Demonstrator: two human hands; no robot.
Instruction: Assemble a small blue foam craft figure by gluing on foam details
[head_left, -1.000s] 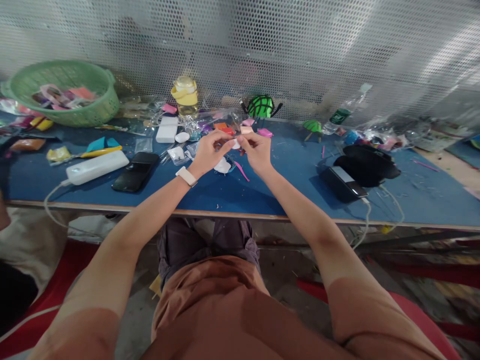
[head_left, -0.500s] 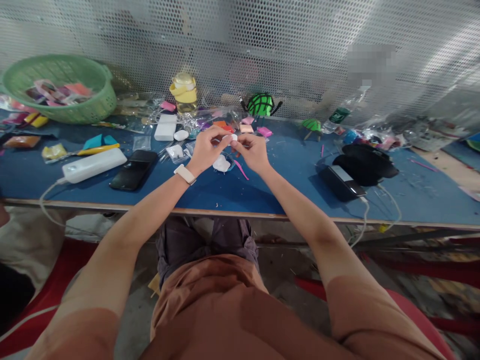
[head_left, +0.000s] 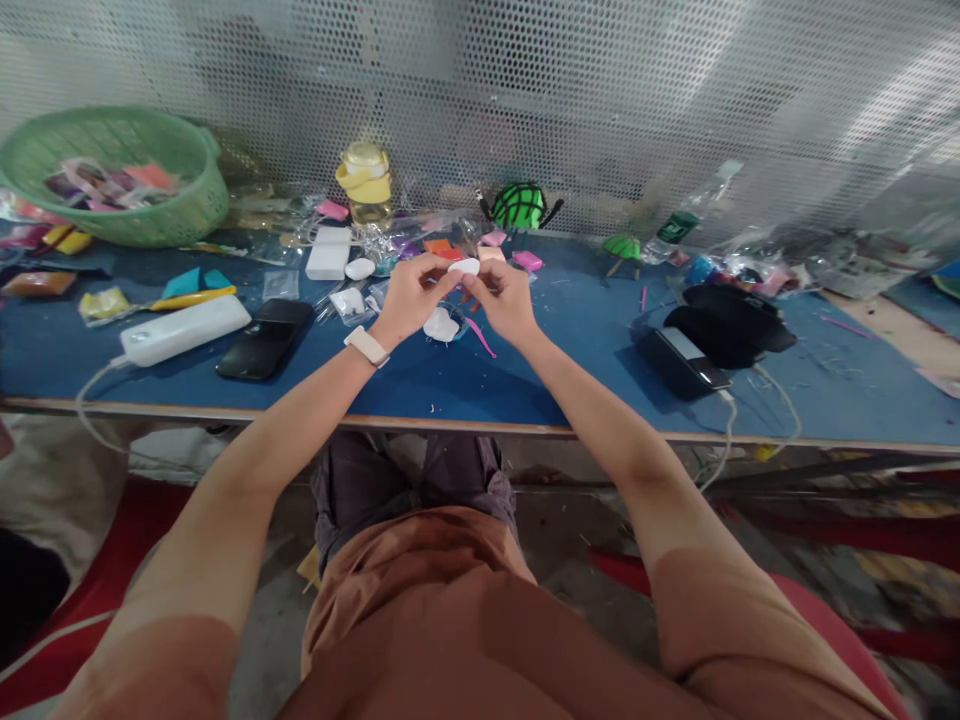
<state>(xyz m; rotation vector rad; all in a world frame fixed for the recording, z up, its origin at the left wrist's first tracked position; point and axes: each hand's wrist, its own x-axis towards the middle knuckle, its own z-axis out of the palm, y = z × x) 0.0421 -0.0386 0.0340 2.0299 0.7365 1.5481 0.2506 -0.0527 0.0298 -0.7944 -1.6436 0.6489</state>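
Between both hands, above the table, is a small white oval piece of what looks like modelling clay (head_left: 465, 266). My left hand (head_left: 409, 298) pinches its left side with thumb and fingers. The fingers of my right hand (head_left: 507, 300) are closed on its right side. Below them on the table lie a larger white lump (head_left: 441, 324) and a curved pink plastic tool (head_left: 481, 338). Another white oval piece (head_left: 360, 269) and a small clear packet with white stuff (head_left: 347, 303) are left of my left hand.
To the left are a green basket (head_left: 217, 190), a phone (head_left: 264, 340) and a white power bank (head_left: 185, 330). A yellow-lidded bottle (head_left: 365, 185) and a green-and-black turtle-like figure (head_left: 520, 207) stand behind. At right lie a black device (head_left: 681, 362) and a water bottle (head_left: 675, 230).
The white piece has turned between my fingers and now shows a broader, flatter oval side. Both hands stay in nearly the same place.
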